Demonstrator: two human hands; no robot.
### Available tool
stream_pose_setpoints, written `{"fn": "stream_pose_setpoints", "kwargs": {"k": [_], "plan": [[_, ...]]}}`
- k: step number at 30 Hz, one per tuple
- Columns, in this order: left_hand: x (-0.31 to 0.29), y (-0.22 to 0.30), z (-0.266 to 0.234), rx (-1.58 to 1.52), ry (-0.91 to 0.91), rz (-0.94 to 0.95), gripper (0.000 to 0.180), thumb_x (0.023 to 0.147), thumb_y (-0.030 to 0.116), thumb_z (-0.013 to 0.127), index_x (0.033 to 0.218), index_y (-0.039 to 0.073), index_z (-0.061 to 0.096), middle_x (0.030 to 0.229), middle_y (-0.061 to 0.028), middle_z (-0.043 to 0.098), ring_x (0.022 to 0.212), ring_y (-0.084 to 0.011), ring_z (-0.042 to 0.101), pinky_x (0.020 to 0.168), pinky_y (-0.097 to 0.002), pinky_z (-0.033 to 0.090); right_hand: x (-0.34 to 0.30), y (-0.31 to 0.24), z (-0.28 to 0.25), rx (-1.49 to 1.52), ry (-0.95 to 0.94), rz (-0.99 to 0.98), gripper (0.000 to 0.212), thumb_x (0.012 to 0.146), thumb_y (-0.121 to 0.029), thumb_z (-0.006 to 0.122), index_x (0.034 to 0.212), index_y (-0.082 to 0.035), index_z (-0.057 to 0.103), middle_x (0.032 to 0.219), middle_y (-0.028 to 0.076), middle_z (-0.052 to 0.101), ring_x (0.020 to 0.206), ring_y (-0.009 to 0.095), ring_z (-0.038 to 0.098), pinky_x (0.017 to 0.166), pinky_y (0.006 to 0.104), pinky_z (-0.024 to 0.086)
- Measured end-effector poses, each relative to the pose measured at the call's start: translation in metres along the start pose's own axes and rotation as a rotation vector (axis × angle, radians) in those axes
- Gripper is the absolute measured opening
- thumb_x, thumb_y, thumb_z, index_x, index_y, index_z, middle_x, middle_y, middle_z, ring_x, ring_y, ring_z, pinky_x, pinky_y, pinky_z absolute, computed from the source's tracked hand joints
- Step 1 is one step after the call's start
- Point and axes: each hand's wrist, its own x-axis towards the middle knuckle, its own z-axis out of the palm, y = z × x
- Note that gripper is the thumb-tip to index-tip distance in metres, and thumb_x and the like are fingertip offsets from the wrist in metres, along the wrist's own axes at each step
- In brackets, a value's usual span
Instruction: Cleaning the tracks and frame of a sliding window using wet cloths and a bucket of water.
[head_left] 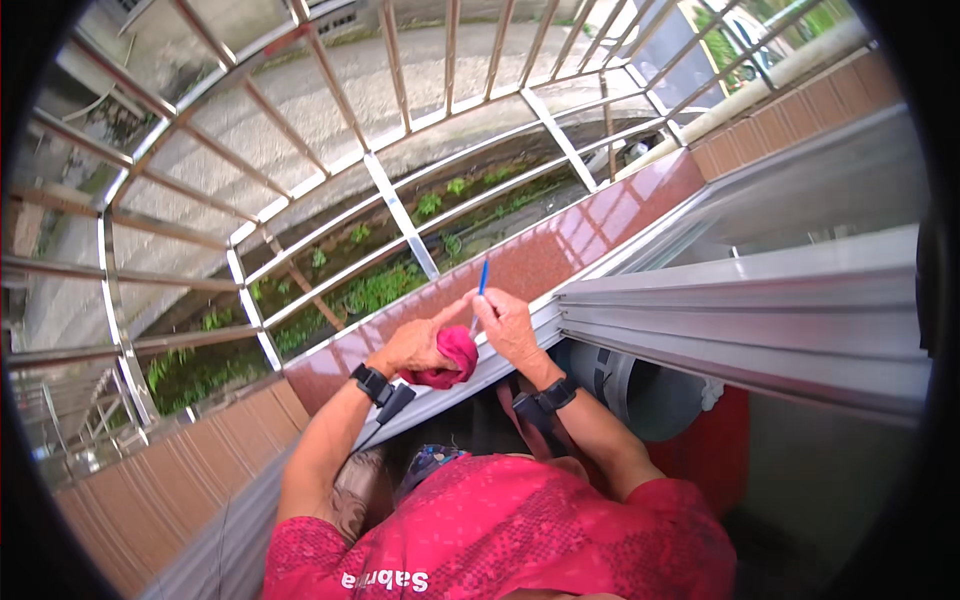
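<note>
My left hand (pixel 412 346) is closed around a bunched pink cloth (pixel 457 352), its index finger stretched out toward my other hand. A thin stick with a blue upper end (pixel 484 276) stands nearly upright in the pinched fingers of my right hand (pixel 512 328). Its pale lower end reaches down beside the cloth; whether it touches the cloth I cannot tell. Both hands are above the white window track (pixel 540 325) and the inner edge of a polished red stone ledge (pixel 625 215). Each wrist wears a black strap.
Metal safety bars (pixel 395 205) curve round the ledge's outer side, with green plants (pixel 385 290) and a concrete path beyond. At right a white-framed sliding window pane (pixel 740 290) stands beside my arm. Below it are a grey bucket-like container (pixel 655 395) and something red.
</note>
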Motion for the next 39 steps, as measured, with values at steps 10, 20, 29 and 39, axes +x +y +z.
{"fn": "stream_pose_setpoints", "kwargs": {"k": [10, 20, 29, 39], "plan": [[-0.013, 0.001, -0.06, 0.239, 0.119, 0.002, 0.024, 0.066, 0.037, 0.069, 0.077, 0.016, 0.07, 0.074, -0.0113, 0.066, 0.07, -0.0313, 0.063, 0.062, -0.0399, 0.049, 0.017, -0.051, 0.025, -0.087, 0.312, -0.159, 0.034, 0.081, -0.012, 0.065, 0.112, -0.006, 0.055, 0.097, 0.01, 0.057, 0.079, 0.026, 0.058, 0.075, 0.0353, 0.047], [-0.015, -0.028, -0.067, 0.276, 0.027, 0.011, 0.026, 0.063, 0.038, 0.072, 0.075, 0.015, 0.068, 0.072, -0.0105, 0.064, 0.069, -0.0312, 0.062, 0.063, -0.0399, 0.049, 0.052, -0.029, 0.047, -1.139, -0.605, -0.252, 0.026, 0.084, -0.036, 0.057, 0.085, -0.012, 0.066, 0.076, 0.008, 0.066, 0.083, 0.027, 0.063, 0.084, 0.0457, 0.044], [-0.037, -0.061, -0.012, -0.14, 0.424, -0.41, 0.038, 0.072, 0.035, 0.067, 0.106, 0.019, 0.063, 0.094, -0.0134, 0.067, 0.087, -0.0313, 0.064, 0.076, -0.0397, 0.051, -0.012, 0.064, 0.003, -0.322, -0.15, 0.197, 0.021, 0.085, -0.023, 0.064, 0.092, -0.003, 0.06, 0.072, 0.01, 0.062, 0.067, 0.019, 0.058, 0.063, 0.0324, 0.047], [-0.034, -0.015, 0.055, -0.782, 0.576, -0.11, 0.069, 0.081, 0.016, 0.059, 0.141, 0.008, 0.026, 0.126, -0.0163, 0.052, 0.115, -0.0284, 0.051, 0.1, -0.0365, 0.038, 0.027, 0.052, 0.018, -0.501, -0.386, -0.006, 0.07, 0.067, -0.027, 0.078, 0.126, -0.003, 0.05, 0.111, 0.018, 0.058, 0.109, 0.032, 0.055, 0.094, 0.0398, 0.044]]}}
